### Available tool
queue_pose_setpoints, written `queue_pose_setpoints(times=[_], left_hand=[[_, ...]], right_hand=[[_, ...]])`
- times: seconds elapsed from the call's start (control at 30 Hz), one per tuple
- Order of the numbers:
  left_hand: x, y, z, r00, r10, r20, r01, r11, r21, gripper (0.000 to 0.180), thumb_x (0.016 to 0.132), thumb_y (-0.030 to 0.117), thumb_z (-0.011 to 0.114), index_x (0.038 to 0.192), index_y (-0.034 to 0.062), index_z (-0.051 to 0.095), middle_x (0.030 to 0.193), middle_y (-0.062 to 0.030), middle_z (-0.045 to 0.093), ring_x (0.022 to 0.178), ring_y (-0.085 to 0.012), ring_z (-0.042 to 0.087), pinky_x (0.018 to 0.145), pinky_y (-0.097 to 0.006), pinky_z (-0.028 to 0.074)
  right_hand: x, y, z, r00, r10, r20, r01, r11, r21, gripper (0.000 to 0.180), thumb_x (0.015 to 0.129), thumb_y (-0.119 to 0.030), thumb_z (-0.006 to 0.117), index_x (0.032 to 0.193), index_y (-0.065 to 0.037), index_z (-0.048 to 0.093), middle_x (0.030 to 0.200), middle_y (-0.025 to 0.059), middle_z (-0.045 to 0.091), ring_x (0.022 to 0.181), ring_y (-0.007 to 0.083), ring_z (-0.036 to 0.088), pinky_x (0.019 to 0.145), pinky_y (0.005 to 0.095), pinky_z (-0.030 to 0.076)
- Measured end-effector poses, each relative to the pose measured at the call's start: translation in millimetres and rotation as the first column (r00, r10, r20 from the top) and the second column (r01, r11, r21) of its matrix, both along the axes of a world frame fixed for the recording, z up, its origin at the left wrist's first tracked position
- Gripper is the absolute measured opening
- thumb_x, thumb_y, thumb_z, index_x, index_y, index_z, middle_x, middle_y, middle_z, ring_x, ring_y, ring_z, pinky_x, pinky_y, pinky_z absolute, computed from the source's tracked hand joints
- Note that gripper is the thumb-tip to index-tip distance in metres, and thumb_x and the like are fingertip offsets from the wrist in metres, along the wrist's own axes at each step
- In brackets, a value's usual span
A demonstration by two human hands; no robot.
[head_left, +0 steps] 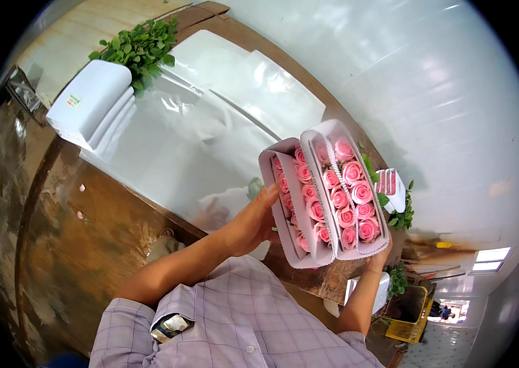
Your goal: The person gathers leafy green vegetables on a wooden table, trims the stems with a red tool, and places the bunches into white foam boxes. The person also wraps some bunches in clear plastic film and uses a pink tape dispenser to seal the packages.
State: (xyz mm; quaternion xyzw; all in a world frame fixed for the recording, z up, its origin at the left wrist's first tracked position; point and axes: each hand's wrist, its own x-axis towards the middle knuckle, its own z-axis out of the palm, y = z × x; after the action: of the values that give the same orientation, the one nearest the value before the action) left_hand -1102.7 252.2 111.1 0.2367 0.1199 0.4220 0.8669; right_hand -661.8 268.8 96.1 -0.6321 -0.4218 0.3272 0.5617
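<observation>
I see the left hand (253,224) gripping the white corrugated paper bundle of pink roses (324,196) | right hand (377,262) props its bottom corner, grip unclear | held up above the table's clear plastic sheets (210,129), blooms facing me, likely for checking.

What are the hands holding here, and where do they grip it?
Both hold a bundle of pink roses wrapped in white paper: the left hand grips its left side, the right hand its lower right corner.

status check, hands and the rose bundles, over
Left hand grips the left rose bundle. Right hand supports the right rose bundle from beneath. Both raised above the table; nothing blocking.
</observation>
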Motion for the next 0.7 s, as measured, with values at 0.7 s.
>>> queue_pose_setpoints(times=[0.7], left_hand=[[-41, 58, 10, 0.996, -0.093, -0.001, 0.092, 0.986, 0.140, 0.076, 0.098, 0.044, 0.045, 0.152, 0.0170, -0.001, 0.150, -0.0121, 0.028, 0.136, -0.0275, 0.034, 0.102, -0.054, 0.040]], right_hand=[[-92, 6, -69, 0.820, -0.183, -0.543, 0.191, 0.981, -0.043, 0.043, 0.097, -0.035, 0.049, 0.126, -0.004, 0.053, 0.124, 0.0100, 0.059, 0.109, 0.0260, 0.058, 0.094, 0.0409, 0.049]])
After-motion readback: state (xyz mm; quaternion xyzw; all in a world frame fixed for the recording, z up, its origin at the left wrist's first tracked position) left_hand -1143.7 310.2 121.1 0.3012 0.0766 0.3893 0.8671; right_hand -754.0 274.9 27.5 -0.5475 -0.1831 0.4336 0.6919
